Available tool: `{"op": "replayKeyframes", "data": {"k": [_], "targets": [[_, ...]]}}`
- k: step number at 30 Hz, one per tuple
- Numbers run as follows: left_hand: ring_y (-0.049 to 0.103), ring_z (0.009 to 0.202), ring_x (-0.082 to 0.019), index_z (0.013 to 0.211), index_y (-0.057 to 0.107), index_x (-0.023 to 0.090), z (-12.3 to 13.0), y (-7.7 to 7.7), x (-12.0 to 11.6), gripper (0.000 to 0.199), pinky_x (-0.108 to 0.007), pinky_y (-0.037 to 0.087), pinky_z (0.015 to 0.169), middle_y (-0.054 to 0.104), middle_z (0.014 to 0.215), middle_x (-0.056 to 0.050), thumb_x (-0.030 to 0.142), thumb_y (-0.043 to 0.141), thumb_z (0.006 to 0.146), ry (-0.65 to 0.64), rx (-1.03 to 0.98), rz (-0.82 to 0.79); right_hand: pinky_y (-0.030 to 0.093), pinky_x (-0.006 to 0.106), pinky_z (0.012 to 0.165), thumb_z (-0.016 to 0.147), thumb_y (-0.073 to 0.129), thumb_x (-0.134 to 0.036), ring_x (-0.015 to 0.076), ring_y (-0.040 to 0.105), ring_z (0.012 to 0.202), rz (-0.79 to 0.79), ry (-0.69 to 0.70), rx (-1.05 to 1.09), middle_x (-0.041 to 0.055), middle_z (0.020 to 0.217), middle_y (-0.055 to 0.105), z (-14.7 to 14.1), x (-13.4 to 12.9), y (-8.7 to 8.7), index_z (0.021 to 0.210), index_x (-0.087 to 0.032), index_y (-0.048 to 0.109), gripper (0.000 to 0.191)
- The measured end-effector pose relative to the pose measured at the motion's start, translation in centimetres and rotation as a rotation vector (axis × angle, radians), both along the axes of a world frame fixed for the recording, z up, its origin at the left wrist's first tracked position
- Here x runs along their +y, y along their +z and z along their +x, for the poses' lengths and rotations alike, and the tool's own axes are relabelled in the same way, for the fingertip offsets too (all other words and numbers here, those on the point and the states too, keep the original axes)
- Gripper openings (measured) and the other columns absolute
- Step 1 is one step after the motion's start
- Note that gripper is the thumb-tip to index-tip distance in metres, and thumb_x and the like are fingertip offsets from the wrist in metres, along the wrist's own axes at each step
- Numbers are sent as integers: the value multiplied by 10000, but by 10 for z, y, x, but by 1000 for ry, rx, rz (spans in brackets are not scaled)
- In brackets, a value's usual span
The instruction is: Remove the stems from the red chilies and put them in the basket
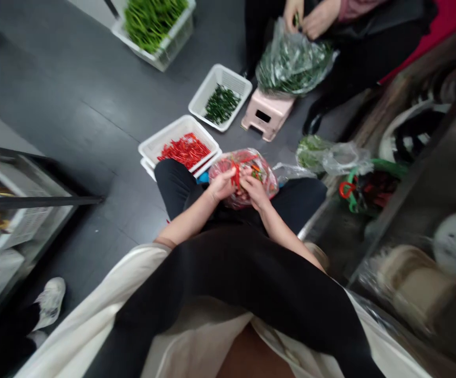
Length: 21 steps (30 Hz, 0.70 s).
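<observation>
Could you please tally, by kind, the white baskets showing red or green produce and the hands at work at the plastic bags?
Basket of red produce: 1
Baskets of green produce: 2 (far basket, nearer basket)
Wearer's hands: 2 (left hand, right hand)
Co-worker's hands: 2
Total: 7
The lower basket is uncounted; its contents cannot be told.

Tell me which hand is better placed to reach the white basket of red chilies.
Probably the left hand: it is nearer the white basket of red chilies, which lies on that side. The right hand is farther across. Both are at the clear plastic bag, though.
</observation>
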<state>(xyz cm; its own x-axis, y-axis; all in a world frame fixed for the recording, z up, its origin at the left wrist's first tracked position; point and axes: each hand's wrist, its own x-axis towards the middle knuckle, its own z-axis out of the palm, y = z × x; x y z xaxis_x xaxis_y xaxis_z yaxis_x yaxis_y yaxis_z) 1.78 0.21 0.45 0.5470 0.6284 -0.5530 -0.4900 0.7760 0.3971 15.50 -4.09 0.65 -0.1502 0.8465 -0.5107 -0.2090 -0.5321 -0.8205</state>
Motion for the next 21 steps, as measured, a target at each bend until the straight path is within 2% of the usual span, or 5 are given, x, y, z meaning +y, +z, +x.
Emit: {"op": "replayKeyframes", "data": {"k": [4, 7, 10, 12, 21], "targets": [[700, 890, -240, 1178, 662, 88, 0, -11, -3, 376, -368, 522, 827, 729, 1026, -166, 282, 445, 941, -67, -39, 72, 366, 222, 413, 695, 687, -503, 113, 478, 445, 65, 44, -132, -27, 563, 579, 1, 7, -9, 753, -204, 608, 314], [700, 905, -227, 1193, 662, 101, 0, -15, -2, 374, -352, 510, 855, 737, 986, -156, 254, 428, 944, 12, -34, 97, 437, 293, 497, 785, 567, -384, 164, 512, 498, 305, 160, -437, 2, 578, 582, 4, 13, -16, 677, -233, 558, 186], [702, 839, -201, 1167, 668, 119, -4, -12, -1, 355, -320, 518, 793, 744, 949, -137, 280, 438, 950, 15, -28, 5, 501, 368, 723, 836, 467, -251, 239, 621, 764, 630, 296, -753, 82, 784, 662, 5, 16, -16, 699, -238, 546, 159], [698, 771, -187, 1151, 666, 116, -7, -9, 1, 349, -312, 523, 749, 746, 937, -135, 294, 441, 952, -38, -28, -69, 492, 393, 818, 872, 411, -216, 266, 621, 920, 754, 385, -827, 128, 938, 673, 6, 15, -14, 799, -226, 576, 180], [712, 857, -191, 1081, 587, 150, -10, -10, 5, 206, -359, 536, 868, 751, 952, -113, 245, 568, 899, -41, 228, 69, 469, 338, 841, 934, 424, -210, 219, 607, 923, 688, 604, -857, 111, 1014, 669, 22, 5, -18, 942, -190, 657, 234]]}}
